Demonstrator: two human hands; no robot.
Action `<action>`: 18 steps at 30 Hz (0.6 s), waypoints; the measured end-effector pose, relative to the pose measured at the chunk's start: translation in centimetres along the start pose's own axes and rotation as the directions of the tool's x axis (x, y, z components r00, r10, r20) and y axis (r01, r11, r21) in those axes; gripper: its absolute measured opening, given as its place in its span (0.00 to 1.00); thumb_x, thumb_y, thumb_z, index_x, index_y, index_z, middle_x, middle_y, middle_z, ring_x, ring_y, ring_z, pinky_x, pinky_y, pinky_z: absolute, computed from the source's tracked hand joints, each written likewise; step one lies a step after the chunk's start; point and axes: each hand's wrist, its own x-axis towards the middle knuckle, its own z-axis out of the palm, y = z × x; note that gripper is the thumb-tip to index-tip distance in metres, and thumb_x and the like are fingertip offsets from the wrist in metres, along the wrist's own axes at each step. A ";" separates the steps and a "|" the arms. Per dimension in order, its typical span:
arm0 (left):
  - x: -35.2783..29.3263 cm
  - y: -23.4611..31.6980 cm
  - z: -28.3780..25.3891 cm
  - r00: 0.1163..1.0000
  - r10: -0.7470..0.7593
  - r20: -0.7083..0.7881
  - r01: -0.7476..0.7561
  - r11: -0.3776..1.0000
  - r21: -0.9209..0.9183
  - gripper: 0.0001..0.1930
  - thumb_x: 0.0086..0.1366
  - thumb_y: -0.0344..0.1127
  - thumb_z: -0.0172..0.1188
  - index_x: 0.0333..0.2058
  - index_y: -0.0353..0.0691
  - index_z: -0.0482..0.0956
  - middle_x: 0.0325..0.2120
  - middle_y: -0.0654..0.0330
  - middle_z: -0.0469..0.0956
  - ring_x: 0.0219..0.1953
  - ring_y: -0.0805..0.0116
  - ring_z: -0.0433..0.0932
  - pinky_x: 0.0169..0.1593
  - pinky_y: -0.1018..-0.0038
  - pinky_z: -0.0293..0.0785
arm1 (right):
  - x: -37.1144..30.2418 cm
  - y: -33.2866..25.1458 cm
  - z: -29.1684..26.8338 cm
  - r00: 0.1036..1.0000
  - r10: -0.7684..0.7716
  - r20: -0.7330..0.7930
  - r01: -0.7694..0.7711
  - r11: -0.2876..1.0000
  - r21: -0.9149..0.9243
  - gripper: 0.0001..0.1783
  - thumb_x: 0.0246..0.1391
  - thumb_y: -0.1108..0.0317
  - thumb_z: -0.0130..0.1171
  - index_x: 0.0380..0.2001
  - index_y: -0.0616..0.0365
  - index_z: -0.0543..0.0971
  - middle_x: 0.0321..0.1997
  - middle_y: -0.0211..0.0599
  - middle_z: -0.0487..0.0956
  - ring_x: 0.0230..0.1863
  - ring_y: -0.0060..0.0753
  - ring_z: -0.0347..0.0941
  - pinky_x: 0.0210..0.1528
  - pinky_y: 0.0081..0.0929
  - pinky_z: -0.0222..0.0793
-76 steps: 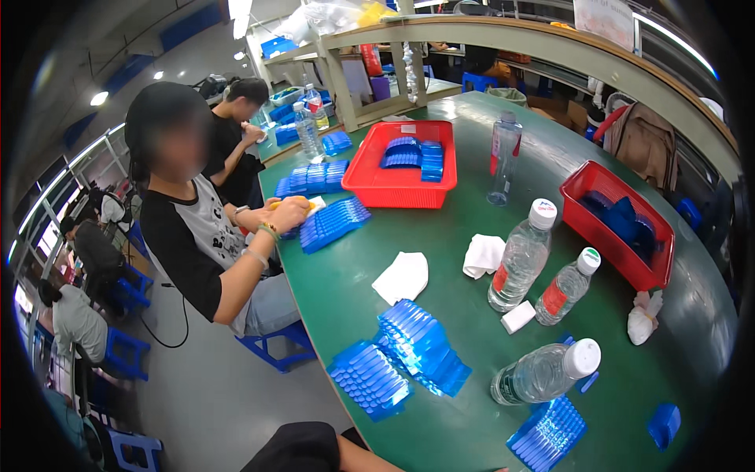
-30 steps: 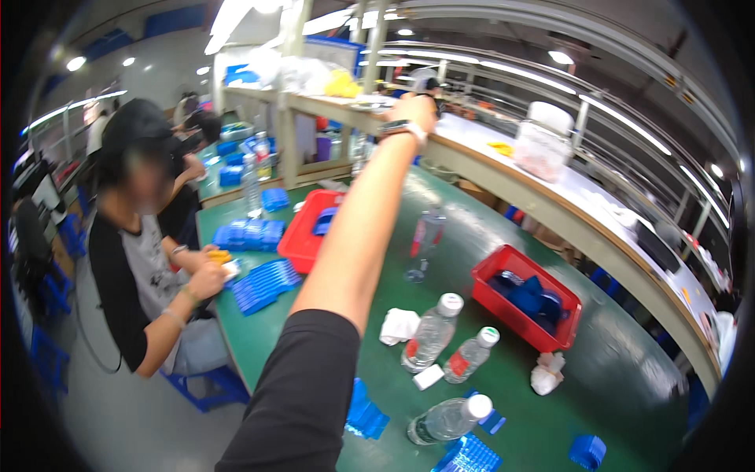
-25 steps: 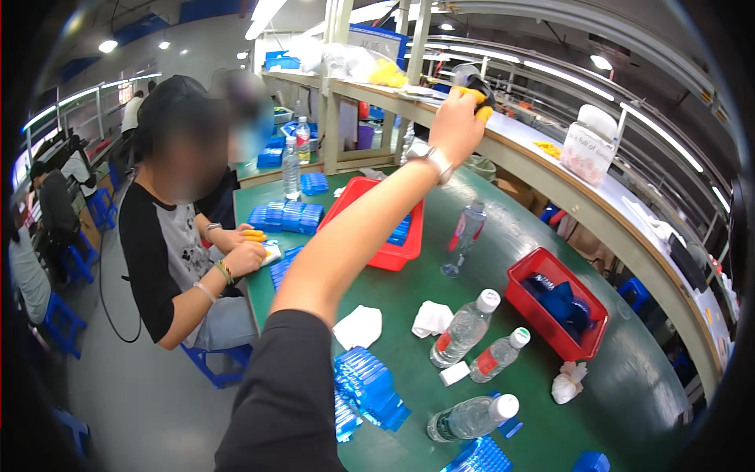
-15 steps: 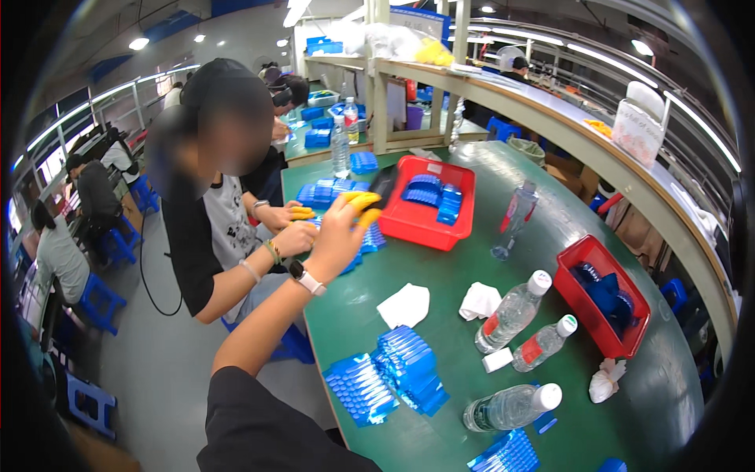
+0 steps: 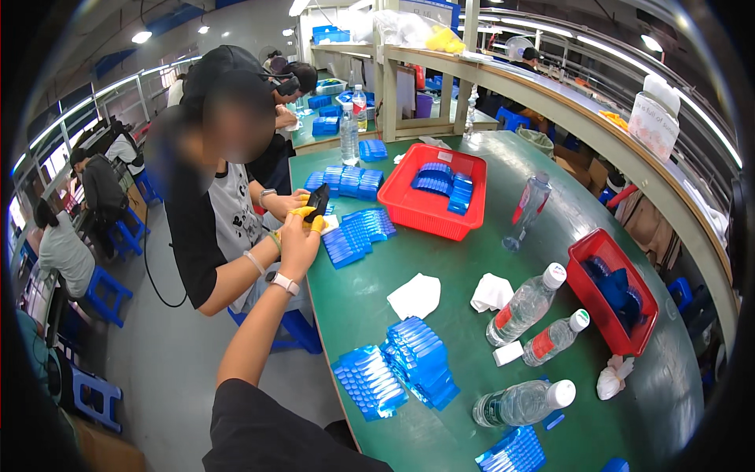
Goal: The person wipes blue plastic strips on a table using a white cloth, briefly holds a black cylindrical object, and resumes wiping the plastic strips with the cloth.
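Observation:
My left hand [image 5: 299,248], with a watch on its wrist and yellow finger covers, reaches out to the far left. Its fingers are closed on a small flat black piece [image 5: 317,204]. A co-worker's hand [image 5: 285,204] is right beside the piece; whether it also grips it, I cannot tell. The co-worker's other hand is partly hidden behind mine. Beneath the hands lies a small white pad [image 5: 329,223], next to strips of blue packs [image 5: 358,236]. My right hand is out of view.
A red basket [image 5: 431,224] holding blue packs stands on the green table [image 5: 440,259]; another red basket [image 5: 638,337] is at the right. Several bottles [image 5: 519,307], crumpled white paper [image 5: 414,296] and blue packs [image 5: 421,362] lie nearer. The co-worker sits at the left edge.
My left hand has moved left and nearer, carrying the black piece from beside the red basket to the co-worker's hands. The view has shifted slightly.

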 end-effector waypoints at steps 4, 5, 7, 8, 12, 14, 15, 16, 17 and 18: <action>0.2 0.6 0.5 0.999 -0.032 -0.019 0.031 0.999 -0.043 0.16 0.61 0.36 0.67 0.41 0.30 0.78 0.37 0.49 0.77 0.39 0.55 0.79 0.44 0.66 0.74 | 0.1 0.4 0.3 0.999 -0.043 -0.006 0.043 0.999 0.008 0.13 0.55 0.78 0.60 0.44 0.66 0.80 0.43 0.49 0.78 0.44 0.46 0.75 0.50 0.39 0.71; 0.3 0.7 0.6 0.999 -0.042 -0.025 0.040 0.997 -0.070 0.17 0.60 0.37 0.68 0.41 0.30 0.78 0.37 0.49 0.77 0.39 0.55 0.79 0.44 0.66 0.74 | 0.0 0.6 0.4 0.999 -0.041 -0.005 0.041 0.999 0.007 0.13 0.55 0.78 0.60 0.44 0.66 0.80 0.43 0.49 0.78 0.44 0.46 0.75 0.50 0.39 0.71; 0.4 1.0 0.4 0.996 -0.087 -0.028 0.085 0.994 -0.075 0.17 0.60 0.37 0.68 0.41 0.30 0.78 0.36 0.49 0.77 0.39 0.55 0.79 0.44 0.66 0.74 | -0.2 1.0 0.5 1.000 -0.018 -0.019 0.018 1.000 0.020 0.12 0.55 0.79 0.59 0.44 0.66 0.80 0.43 0.49 0.78 0.43 0.46 0.75 0.49 0.39 0.71; 0.4 1.0 0.3 0.991 -0.132 -0.034 0.129 0.988 -0.081 0.17 0.60 0.38 0.69 0.40 0.30 0.78 0.36 0.49 0.77 0.40 0.55 0.79 0.45 0.66 0.74 | -0.2 0.8 0.5 1.000 -0.015 -0.018 0.015 1.000 0.021 0.12 0.55 0.79 0.59 0.44 0.66 0.80 0.43 0.49 0.78 0.43 0.46 0.75 0.49 0.39 0.71; 0.2 0.0 0.3 0.988 -0.132 -0.076 0.133 0.991 0.003 0.16 0.60 0.37 0.69 0.39 0.29 0.77 0.39 0.48 0.75 0.40 0.53 0.78 0.43 0.67 0.75 | 0.0 0.5 0.4 1.000 -0.030 -0.006 0.030 0.999 0.016 0.13 0.55 0.79 0.59 0.44 0.66 0.80 0.42 0.49 0.78 0.43 0.45 0.75 0.49 0.38 0.71; 0.1 -1.0 0.0 0.984 -0.050 -0.171 0.055 0.998 0.022 0.16 0.60 0.36 0.68 0.39 0.29 0.78 0.40 0.47 0.74 0.39 0.53 0.78 0.43 0.66 0.75 | 0.0 0.4 0.3 1.000 -0.018 -0.009 0.018 0.999 0.047 0.13 0.55 0.79 0.59 0.44 0.66 0.80 0.42 0.49 0.78 0.42 0.45 0.75 0.48 0.38 0.72; 0.1 -1.9 -0.3 0.984 -0.037 -0.174 0.040 0.999 0.014 0.15 0.61 0.36 0.68 0.39 0.29 0.78 0.42 0.47 0.73 0.39 0.52 0.77 0.46 0.65 0.74 | 0.2 0.1 0.2 1.000 -0.013 -0.005 0.013 1.000 0.005 0.13 0.55 0.79 0.59 0.45 0.66 0.80 0.42 0.49 0.78 0.42 0.45 0.74 0.48 0.38 0.71; 0.1 -1.2 -0.1 0.985 -0.037 -0.167 0.039 0.999 0.009 0.15 0.61 0.36 0.68 0.39 0.29 0.78 0.42 0.47 0.73 0.39 0.52 0.77 0.46 0.65 0.74 | 0.2 -0.2 0.2 1.000 0.000 -0.010 0.000 0.999 -0.045 0.14 0.55 0.78 0.60 0.45 0.67 0.80 0.42 0.48 0.78 0.42 0.45 0.74 0.48 0.38 0.71; 0.2 0.2 -0.2 0.985 -0.119 -0.128 0.108 0.990 -0.085 0.15 0.61 0.36 0.67 0.39 0.30 0.78 0.42 0.47 0.73 0.41 0.51 0.76 0.48 0.64 0.73 | 0.0 -0.2 0.3 1.000 0.008 -0.013 -0.008 0.999 -0.049 0.14 0.55 0.78 0.60 0.45 0.67 0.80 0.42 0.48 0.78 0.42 0.45 0.74 0.48 0.38 0.71; 0.2 0.9 0.0 0.977 -0.196 -0.080 0.180 0.968 -0.174 0.15 0.61 0.36 0.67 0.39 0.30 0.78 0.43 0.47 0.72 0.43 0.51 0.76 0.50 0.62 0.72 | -0.1 -0.2 0.3 1.000 0.014 -0.014 -0.014 0.998 -0.054 0.14 0.55 0.78 0.60 0.46 0.67 0.80 0.42 0.48 0.78 0.42 0.45 0.74 0.47 0.38 0.71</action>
